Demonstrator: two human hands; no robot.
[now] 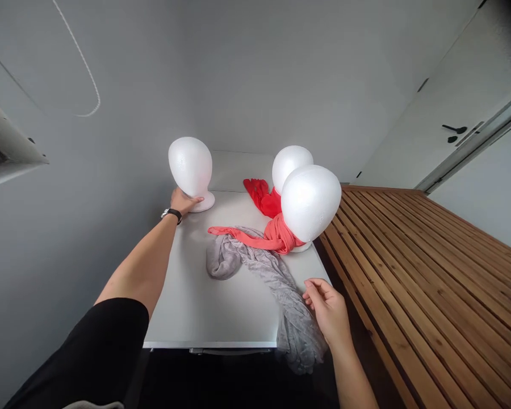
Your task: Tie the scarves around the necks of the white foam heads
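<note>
Head view: left hand (183, 201) clasps the neck of the bare foam head (191, 165) at the far left of the white table (187, 307). Right hand (329, 309), fingers loosely apart, is just beside the grey scarf (276, 278), which is draped over the near edge. Beyond the scarf stand the nearer foam head (310, 201), wearing a coral scarf (272, 236), and the farther foam head (290, 162), wearing a red scarf (262, 196). A slatted wooden bench (430, 272) flanks the table's right side.

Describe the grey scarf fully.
The grey scarf is thin, crinkled cloth lying loose on the white table. One end curls in a bunch near the middle; the rest runs diagonally to the front right corner and hangs over the edge. A coral scarf crosses its upper part. The right hand is over its lower stretch, contact unclear; the left hand grips a foam head, away from it.
</note>
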